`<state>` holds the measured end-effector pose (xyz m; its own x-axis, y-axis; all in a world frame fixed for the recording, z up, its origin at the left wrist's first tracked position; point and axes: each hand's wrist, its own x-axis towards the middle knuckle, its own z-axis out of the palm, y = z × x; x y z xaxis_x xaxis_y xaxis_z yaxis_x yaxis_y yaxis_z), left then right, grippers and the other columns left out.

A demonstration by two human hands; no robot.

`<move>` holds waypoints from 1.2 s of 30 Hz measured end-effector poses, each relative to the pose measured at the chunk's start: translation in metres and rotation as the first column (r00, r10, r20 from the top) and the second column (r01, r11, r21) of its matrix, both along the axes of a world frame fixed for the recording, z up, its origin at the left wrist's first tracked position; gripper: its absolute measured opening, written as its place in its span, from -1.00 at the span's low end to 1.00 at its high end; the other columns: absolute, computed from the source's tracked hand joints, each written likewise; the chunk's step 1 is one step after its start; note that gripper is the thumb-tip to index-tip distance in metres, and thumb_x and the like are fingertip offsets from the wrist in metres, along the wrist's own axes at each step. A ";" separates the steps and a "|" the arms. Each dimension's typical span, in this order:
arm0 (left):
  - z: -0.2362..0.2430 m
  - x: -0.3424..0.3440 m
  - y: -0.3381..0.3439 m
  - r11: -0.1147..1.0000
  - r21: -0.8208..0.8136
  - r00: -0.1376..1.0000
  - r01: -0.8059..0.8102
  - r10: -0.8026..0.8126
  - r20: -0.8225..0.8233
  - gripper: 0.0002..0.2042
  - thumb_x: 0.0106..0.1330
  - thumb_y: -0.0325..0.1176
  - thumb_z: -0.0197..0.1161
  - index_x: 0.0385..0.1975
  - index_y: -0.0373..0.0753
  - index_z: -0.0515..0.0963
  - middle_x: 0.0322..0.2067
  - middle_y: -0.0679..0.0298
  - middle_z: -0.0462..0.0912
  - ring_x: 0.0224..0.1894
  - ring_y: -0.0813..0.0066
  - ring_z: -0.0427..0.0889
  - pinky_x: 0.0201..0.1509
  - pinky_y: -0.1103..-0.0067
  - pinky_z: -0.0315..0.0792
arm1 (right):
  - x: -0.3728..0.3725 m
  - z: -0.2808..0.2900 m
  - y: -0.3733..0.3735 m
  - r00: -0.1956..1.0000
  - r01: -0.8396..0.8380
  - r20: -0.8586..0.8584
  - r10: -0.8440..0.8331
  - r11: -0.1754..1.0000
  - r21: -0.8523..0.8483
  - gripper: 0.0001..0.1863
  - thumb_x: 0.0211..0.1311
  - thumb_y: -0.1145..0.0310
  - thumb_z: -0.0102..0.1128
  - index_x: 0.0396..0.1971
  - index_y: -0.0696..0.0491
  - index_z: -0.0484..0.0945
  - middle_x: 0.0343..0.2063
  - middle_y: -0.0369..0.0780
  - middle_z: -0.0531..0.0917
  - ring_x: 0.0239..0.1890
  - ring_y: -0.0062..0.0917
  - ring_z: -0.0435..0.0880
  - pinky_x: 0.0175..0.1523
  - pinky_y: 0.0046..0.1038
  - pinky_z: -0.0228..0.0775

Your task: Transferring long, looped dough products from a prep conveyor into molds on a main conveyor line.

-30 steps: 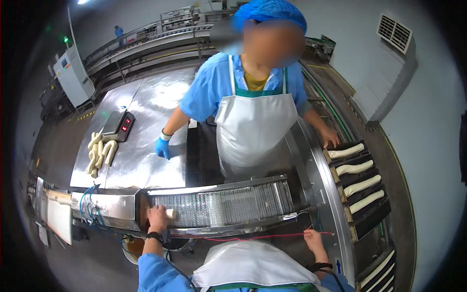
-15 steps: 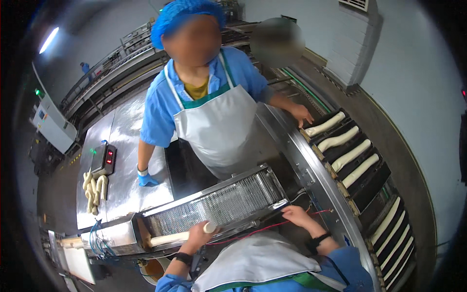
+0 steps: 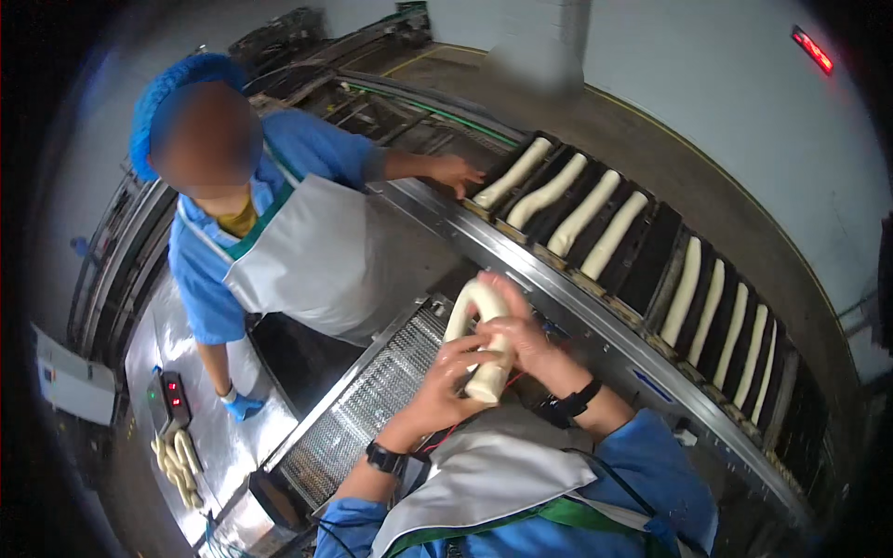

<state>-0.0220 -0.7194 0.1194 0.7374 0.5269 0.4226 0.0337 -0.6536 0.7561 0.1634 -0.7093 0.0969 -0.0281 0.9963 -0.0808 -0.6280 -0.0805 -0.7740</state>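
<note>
A thick pale rope of dough [image 3: 488, 380] is folded into a bend between my hands, above the right end of the metal mesh belt. My left hand [image 3: 451, 379] closes around its lower part. My right hand [image 3: 523, 337] grips it from the right, its fingers wrapped over the dough. Farther right, several dough ropes [image 3: 608, 234] lie lengthwise in black channelled pans [image 3: 655, 248]. Those pans rest along a steel conveyor rail [image 3: 558, 290].
Across the mesh belt [image 3: 379, 402] stands a co-worker [image 3: 298, 251], one hand by the nearest pan, the other, blue-gloved [image 3: 242, 406], on the steel table [image 3: 270, 430]. Dough pieces [image 3: 177, 465] lie there beside a scale [image 3: 170, 402]. A red lit display [image 3: 812, 50] hangs on the wall.
The dough rope has come off the mesh belt and is now bent. My right hand has joined my left on it. The view has swung right toward the pans.
</note>
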 end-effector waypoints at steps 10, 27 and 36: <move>-0.161 -0.135 -0.028 0.475 -0.764 0.875 -0.436 0.421 -0.239 -0.53 0.14 -0.62 0.36 0.09 -0.32 0.46 0.00 0.17 0.59 0.08 0.38 0.55 0.24 0.47 0.39 | 0.162 0.015 0.025 0.669 0.708 0.227 -0.707 0.700 0.092 -0.18 -0.05 0.68 0.13 0.30 -0.10 0.19 -0.05 -0.14 0.45 -0.32 -0.43 0.56 -0.32 -0.44 0.55; -0.174 -0.176 -0.161 -0.107 -0.833 0.314 -0.542 0.894 -0.319 -0.67 0.29 -0.45 0.29 0.03 -0.31 0.47 -0.15 0.24 0.60 -0.14 0.48 0.60 -0.07 0.53 0.53 | 0.225 -0.119 0.084 0.174 0.614 0.983 0.057 0.774 -0.153 -0.48 0.21 0.52 0.08 0.21 0.20 0.36 0.27 0.08 0.32 0.36 -0.07 0.22 0.31 -0.07 0.23; -0.269 -0.251 -0.235 -0.292 -0.326 -0.188 -0.899 0.930 -0.315 -0.47 0.16 -0.42 0.33 0.16 -0.36 0.38 0.16 0.03 0.43 0.27 0.15 0.34 0.37 0.34 0.17 | 0.128 -0.108 0.032 -0.556 0.202 0.830 -0.038 0.963 0.180 -0.17 0.33 0.06 0.07 0.34 0.37 0.03 0.38 0.23 -0.01 0.45 0.01 -0.05 0.51 -0.13 -0.35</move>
<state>-0.2729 -0.9539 -0.1495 -0.7794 0.6260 -0.0270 0.2827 0.3899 0.8764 0.2914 -0.6769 -0.0116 0.2819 0.9387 0.1985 0.9570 -0.2605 -0.1274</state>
